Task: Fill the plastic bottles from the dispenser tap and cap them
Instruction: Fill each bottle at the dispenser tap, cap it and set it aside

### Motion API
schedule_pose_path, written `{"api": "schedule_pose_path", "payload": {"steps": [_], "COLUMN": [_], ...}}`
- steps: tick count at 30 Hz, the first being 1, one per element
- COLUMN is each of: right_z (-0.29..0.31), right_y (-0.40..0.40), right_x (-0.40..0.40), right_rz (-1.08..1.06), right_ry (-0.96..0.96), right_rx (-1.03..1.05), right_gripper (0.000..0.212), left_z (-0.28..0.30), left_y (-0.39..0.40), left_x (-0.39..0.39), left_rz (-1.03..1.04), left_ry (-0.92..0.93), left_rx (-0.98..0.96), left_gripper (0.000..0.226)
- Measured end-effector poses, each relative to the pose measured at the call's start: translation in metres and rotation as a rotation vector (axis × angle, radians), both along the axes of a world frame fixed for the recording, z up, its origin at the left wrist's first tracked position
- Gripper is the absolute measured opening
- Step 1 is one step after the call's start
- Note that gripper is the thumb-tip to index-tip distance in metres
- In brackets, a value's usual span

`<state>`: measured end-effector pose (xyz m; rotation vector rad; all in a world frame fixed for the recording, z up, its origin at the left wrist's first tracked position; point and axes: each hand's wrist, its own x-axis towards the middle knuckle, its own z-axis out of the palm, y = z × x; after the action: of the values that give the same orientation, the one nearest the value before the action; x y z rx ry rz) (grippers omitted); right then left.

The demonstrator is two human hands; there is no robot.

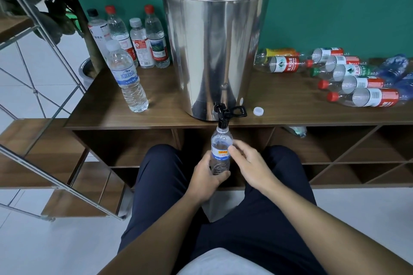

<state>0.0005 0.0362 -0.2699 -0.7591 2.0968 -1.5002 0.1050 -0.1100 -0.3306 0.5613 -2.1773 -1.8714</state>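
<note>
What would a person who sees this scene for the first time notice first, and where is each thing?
The large steel dispenser stands in the middle of the wooden shelf. Below its black tap, the left hand grips an uncapped bottle, with the right hand beside it. Capped bottles stand upright at the dispenser's left; a pile of bottles lies at its right.

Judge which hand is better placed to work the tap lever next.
Probably the right hand: its fingers only touch the bottle, which the left hand grips under the tap.
</note>
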Motion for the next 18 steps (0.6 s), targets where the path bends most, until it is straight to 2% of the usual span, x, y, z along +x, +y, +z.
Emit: {"api": "schedule_pose_path", "payload": {"steps": [9, 13, 18], "right_z": [-0.029, -0.036, -0.040], "right_y": [0.006, 0.010, 0.011], "right_x": [0.003, 0.004, 0.004], "right_rz": [0.062, 0.118, 0.086], "right_ry": [-0.021, -0.007, 0.032], "right_rx": [0.006, 0.032, 0.029], "right_gripper": [0.040, 0.041, 0.040], "left_z": [0.002, 0.003, 0.005], "left_y": [0.000, 0.001, 0.004], "left_x": [0.002, 0.003, 0.006], "left_rz": [0.001, -0.015, -0.014], "left_ry": [-0.014, 0.004, 0.004], "left_rx": [0.014, 0.025, 0.044], "left_gripper": [0.054, 0.051, 0.048]}}
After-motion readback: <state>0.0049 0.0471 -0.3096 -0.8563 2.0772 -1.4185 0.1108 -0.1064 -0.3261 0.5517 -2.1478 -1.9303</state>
